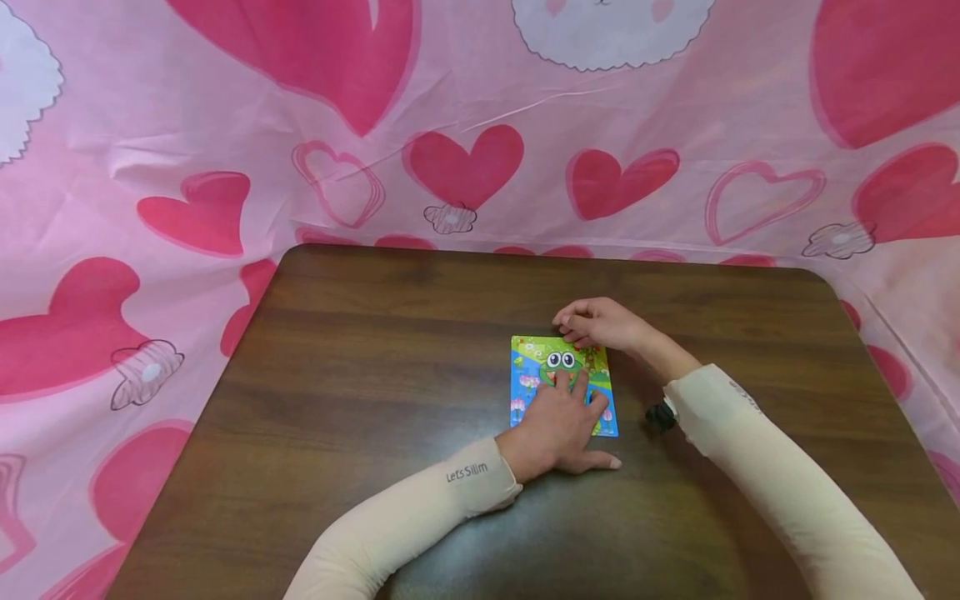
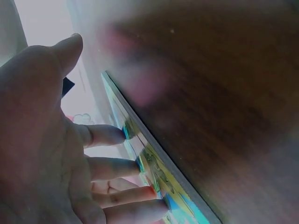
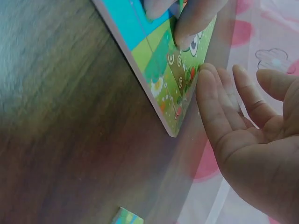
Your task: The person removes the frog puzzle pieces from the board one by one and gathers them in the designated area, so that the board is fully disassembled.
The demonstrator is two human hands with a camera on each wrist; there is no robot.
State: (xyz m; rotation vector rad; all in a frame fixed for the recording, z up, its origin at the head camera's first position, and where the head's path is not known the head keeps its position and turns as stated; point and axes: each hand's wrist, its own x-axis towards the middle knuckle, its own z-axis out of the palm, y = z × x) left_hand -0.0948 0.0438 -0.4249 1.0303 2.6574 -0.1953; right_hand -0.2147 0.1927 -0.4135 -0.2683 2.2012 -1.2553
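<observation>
On brown wood-grain table [image 1: 360, 350]: left hand [image 1: 558, 425] spread on square blue-green frog-print board [image 1: 561, 360], right hand [image 1: 606, 323] loose at far edge; likely aligning, next needs steadiness.

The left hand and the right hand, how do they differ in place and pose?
The left hand lies palm down across the frog puzzle; the right hand is at the puzzle's far edge. The left hand's fingers are spread and fairly straight, while the right hand's are loosely bent. Both come out of cream sleeves.
</observation>
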